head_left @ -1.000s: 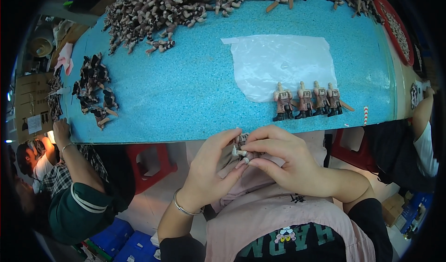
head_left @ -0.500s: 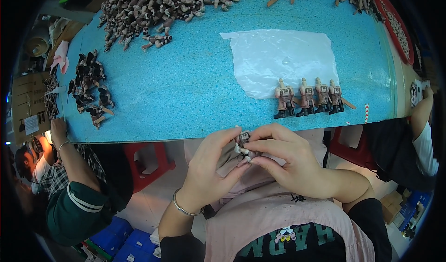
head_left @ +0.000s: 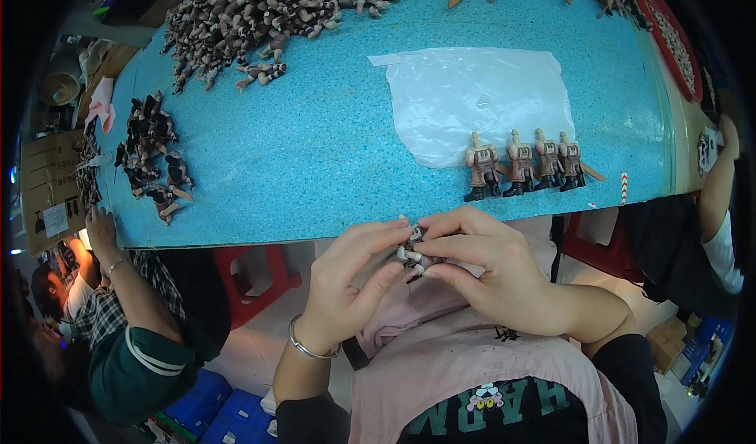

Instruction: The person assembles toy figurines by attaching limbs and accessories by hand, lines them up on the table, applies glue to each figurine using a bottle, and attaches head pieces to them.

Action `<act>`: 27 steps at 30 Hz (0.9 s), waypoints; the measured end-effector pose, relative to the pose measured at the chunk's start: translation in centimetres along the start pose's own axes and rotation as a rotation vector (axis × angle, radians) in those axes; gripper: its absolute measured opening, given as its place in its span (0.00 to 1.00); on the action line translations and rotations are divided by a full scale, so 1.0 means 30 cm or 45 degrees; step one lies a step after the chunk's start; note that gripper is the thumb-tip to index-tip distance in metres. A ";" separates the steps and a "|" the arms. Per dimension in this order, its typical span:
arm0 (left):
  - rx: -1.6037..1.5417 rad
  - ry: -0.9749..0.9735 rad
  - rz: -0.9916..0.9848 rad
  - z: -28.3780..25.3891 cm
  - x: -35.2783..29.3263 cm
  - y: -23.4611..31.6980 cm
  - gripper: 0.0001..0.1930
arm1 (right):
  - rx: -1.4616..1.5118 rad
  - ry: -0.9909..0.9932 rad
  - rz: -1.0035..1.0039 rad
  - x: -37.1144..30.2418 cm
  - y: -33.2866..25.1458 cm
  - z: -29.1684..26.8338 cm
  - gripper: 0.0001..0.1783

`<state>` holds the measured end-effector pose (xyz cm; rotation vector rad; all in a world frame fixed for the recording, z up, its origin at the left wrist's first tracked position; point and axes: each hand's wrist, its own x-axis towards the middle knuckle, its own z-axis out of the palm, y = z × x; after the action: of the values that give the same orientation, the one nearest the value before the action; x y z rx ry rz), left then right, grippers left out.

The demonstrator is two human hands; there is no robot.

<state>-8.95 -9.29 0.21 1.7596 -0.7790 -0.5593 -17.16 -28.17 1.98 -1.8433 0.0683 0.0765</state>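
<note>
Just off the table's near edge, I hold a small toy figurine (head_left: pixel 413 253) in pale and brown colours. My right hand (head_left: pixel 496 263) pinches it between thumb and fingers. My left hand (head_left: pixel 350 279) curls round its other side, fingertips at its upper end and thumb low beside it. The fingers hide much of the figurine. Beyond my right hand, several similar figurines (head_left: pixel 520 163) lie in a row, wearing brown coats and dark boots. They partly overlap a clear plastic sheet (head_left: pixel 480 90) on the blue table (head_left: pixel 291 153).
A large heap of figurines (head_left: pixel 252 27) covers the far left, with a smaller dark group (head_left: pixel 150 145) nearer. At the far right stands a red tray (head_left: pixel 669 42) of small pale pieces. Co-workers sit on both sides; one's hand (head_left: pixel 101 227) rests at the left edge.
My left thumb has drawn back a little from the figurine, and the left hand has shifted slightly left. My right hand keeps its pinch.
</note>
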 end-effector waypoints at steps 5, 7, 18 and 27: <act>0.025 0.110 0.020 0.020 0.006 -0.020 0.14 | 0.030 0.003 0.017 0.006 -0.004 0.000 0.14; -0.027 0.122 -0.007 0.026 0.003 -0.026 0.13 | 0.016 0.007 0.011 0.008 -0.005 -0.003 0.14; -0.458 0.471 -0.061 0.077 -0.063 -0.052 0.11 | -0.221 0.312 -0.260 0.001 -0.046 -0.005 0.21; -0.437 0.543 0.075 0.104 -0.114 -0.014 0.11 | 1.037 -0.191 0.466 -0.045 -0.020 0.016 0.09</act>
<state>-13.36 -8.68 -1.18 1.4608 -0.4062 -0.2440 -18.46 -27.55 2.54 -0.9916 0.2876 0.3840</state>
